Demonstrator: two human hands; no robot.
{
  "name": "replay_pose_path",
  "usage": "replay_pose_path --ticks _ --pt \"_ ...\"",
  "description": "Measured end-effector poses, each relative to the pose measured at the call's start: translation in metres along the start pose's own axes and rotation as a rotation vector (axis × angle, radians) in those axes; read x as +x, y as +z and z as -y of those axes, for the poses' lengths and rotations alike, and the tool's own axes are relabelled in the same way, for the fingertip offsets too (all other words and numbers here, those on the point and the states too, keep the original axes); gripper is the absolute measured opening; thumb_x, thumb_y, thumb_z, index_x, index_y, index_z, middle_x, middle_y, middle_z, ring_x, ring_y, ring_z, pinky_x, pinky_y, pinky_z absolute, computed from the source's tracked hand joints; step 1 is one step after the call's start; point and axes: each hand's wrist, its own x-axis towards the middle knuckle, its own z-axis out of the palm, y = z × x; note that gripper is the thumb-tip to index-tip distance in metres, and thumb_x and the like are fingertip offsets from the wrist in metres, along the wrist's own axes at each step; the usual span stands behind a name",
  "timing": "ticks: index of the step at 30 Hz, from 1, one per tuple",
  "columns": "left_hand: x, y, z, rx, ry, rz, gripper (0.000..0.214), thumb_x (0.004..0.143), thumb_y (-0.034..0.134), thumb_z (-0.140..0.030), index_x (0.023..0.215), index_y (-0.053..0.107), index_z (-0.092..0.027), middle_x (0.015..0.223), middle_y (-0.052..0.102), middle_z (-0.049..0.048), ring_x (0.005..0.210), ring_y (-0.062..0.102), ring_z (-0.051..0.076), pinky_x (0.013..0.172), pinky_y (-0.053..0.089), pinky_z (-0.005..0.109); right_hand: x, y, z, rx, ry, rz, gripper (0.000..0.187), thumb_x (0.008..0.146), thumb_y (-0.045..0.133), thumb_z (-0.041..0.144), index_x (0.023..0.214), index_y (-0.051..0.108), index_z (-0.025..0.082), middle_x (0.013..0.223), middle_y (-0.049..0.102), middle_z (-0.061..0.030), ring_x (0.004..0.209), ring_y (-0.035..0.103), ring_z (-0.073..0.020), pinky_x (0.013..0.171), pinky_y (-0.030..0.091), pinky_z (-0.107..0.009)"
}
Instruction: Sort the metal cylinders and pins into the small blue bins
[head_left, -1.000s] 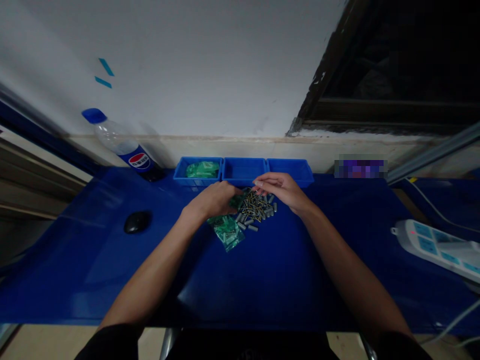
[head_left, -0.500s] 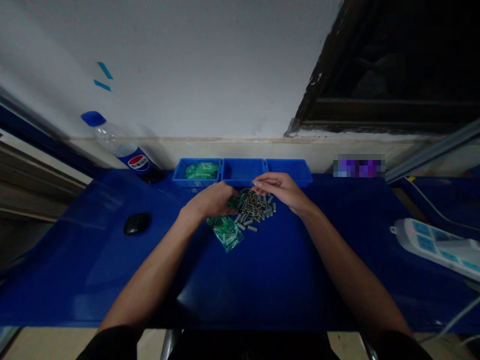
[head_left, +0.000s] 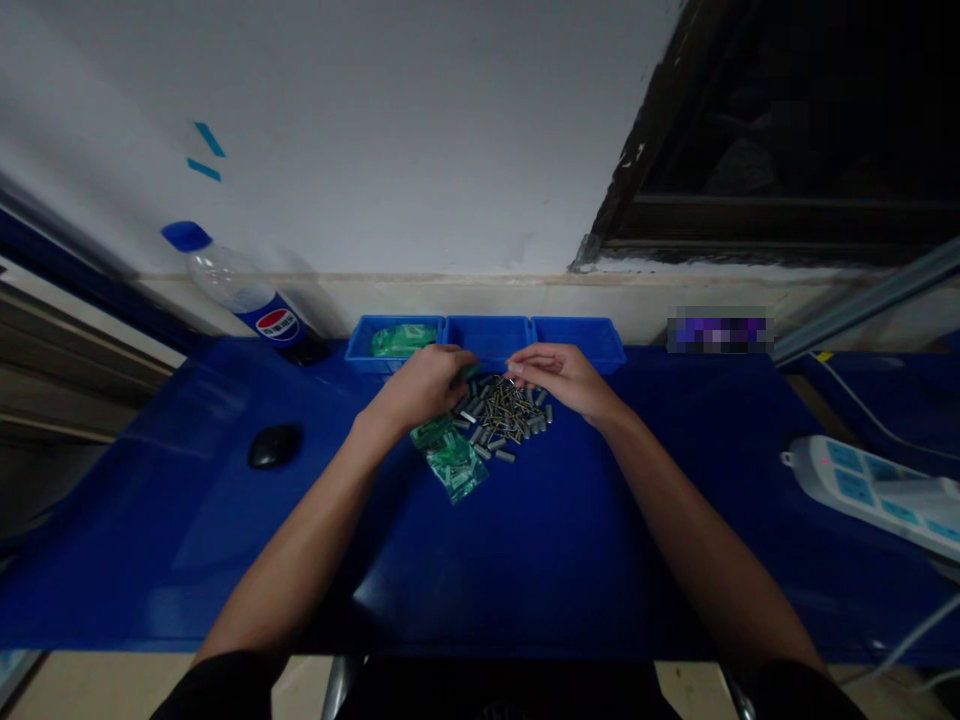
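Note:
A pile of screws with grey cylindrical pieces around it lies on the blue table. My left hand is over the pile's left side, its fingers closed on a small green plastic bag that is mostly hidden by the hand. Above the pile's far right edge, my right hand has thumb and fingertips pinched together; a tiny shiny bit shows at the tips, too small to name. Below my left hand, filled green plastic bags lie flat, with pale pieces visible inside.
Three joined blue bins stand along the wall; green bags lie in the left bin. A Pepsi bottle and a black mouse are on the left. A white power strip with cables lies at the right.
My left hand has risen and shifted slightly away from me with the green bag, uncovering more grey pieces at the pile's left. My right hand has barely moved.

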Motion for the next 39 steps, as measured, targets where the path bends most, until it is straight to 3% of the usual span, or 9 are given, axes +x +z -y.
replay_pose_path --ticks 3,7,14,17,22,24,27,32,39 --pt "-0.001 -0.003 -0.007 -0.308 -0.011 -0.131 0.037 0.092 0.06 -0.02 0.126 0.075 -0.017 0.114 0.079 0.0115 0.1 0.075 0.022 0.089 0.058 0.035 0.0 0.001 -0.001 -0.027 -0.038 -0.006 0.031 0.079 0.087 0.04 0.105 0.079 0.024 0.103 0.082 -0.0073 0.091 0.076 -0.023 0.088 0.06 -0.042" --pt "-0.002 -0.001 -0.014 -0.722 -0.155 -0.101 0.05 0.086 0.073 -0.033 0.132 0.07 -0.015 0.086 0.081 0.0062 0.073 0.074 0.018 0.064 0.056 0.027 -0.002 0.001 0.001 0.015 0.005 0.086 0.031 0.078 0.088 0.044 0.098 0.08 0.023 0.089 0.081 -0.0063 0.082 0.076 -0.0228 0.08 0.062 -0.041" --pt "-0.002 -0.002 -0.012 -0.817 -0.219 -0.048 0.034 0.082 0.078 -0.042 0.101 0.078 -0.014 0.075 0.079 0.0075 0.061 0.068 0.016 0.055 0.052 0.025 -0.002 0.002 0.005 0.025 -0.001 0.09 0.028 0.075 0.089 0.047 0.085 0.078 0.023 0.077 0.079 -0.0042 0.071 0.074 -0.0205 0.073 0.061 -0.039" --pt "-0.005 -0.01 -0.012 -0.693 -0.179 -0.087 0.031 0.085 0.076 -0.042 0.097 0.08 -0.014 0.076 0.079 0.0074 0.062 0.069 0.017 0.056 0.052 0.026 -0.001 0.004 0.002 0.014 0.012 0.094 0.027 0.077 0.088 0.047 0.087 0.078 0.024 0.082 0.08 -0.0048 0.075 0.075 -0.0214 0.077 0.061 -0.041" --pt "-0.013 -0.027 0.002 -0.118 -0.26 -0.411 0.024 0.094 0.067 -0.03 0.106 0.084 -0.018 0.107 0.083 0.0104 0.099 0.078 0.027 0.094 0.058 0.037 -0.001 0.003 -0.002 0.012 0.009 0.059 0.026 0.082 0.084 0.044 0.097 0.078 0.024 0.089 0.082 -0.0057 0.079 0.076 -0.0215 0.082 0.061 -0.041" --pt "-0.016 -0.031 0.012 0.034 -0.316 -0.469 0.029 0.097 0.06 -0.025 0.115 0.083 -0.02 0.117 0.081 0.0102 0.108 0.077 0.029 0.099 0.057 0.038 -0.001 0.002 0.0 0.012 0.016 0.06 0.023 0.085 0.082 0.043 0.097 0.078 0.024 0.089 0.082 -0.0061 0.08 0.075 -0.0214 0.081 0.06 -0.041" --pt "-0.017 -0.028 0.027 0.176 -0.416 -0.388 0.037 0.098 0.053 -0.018 0.121 0.082 -0.023 0.127 0.079 0.0098 0.114 0.075 0.032 0.101 0.057 0.041 -0.002 0.002 0.003 0.017 0.016 0.064 0.02 0.087 0.08 0.041 0.097 0.078 0.024 0.091 0.082 -0.0069 0.081 0.075 -0.0213 0.08 0.059 -0.04" --pt "-0.014 -0.015 0.034 0.325 -0.608 -0.076 0.045 0.091 0.053 -0.011 0.126 0.08 -0.019 0.116 0.08 0.0213 0.107 0.076 0.042 0.092 0.061 0.051 -0.002 0.002 0.003 0.009 0.018 0.075 0.021 0.087 0.08 0.042 0.097 0.078 0.024 0.091 0.082 -0.0069 0.081 0.075 -0.0215 0.08 0.059 -0.04" --pt "-0.016 -0.014 0.033 0.343 -0.576 -0.092 0.043 0.101 0.049 -0.025 0.138 0.069 -0.016 0.118 0.077 0.0219 0.104 0.076 0.039 0.09 0.06 0.05 -0.002 0.002 -0.001 0.031 0.02 0.094 0.021 0.087 0.081 0.042 0.098 0.079 0.024 0.093 0.082 -0.007 0.084 0.076 -0.0223 0.082 0.06 -0.041"
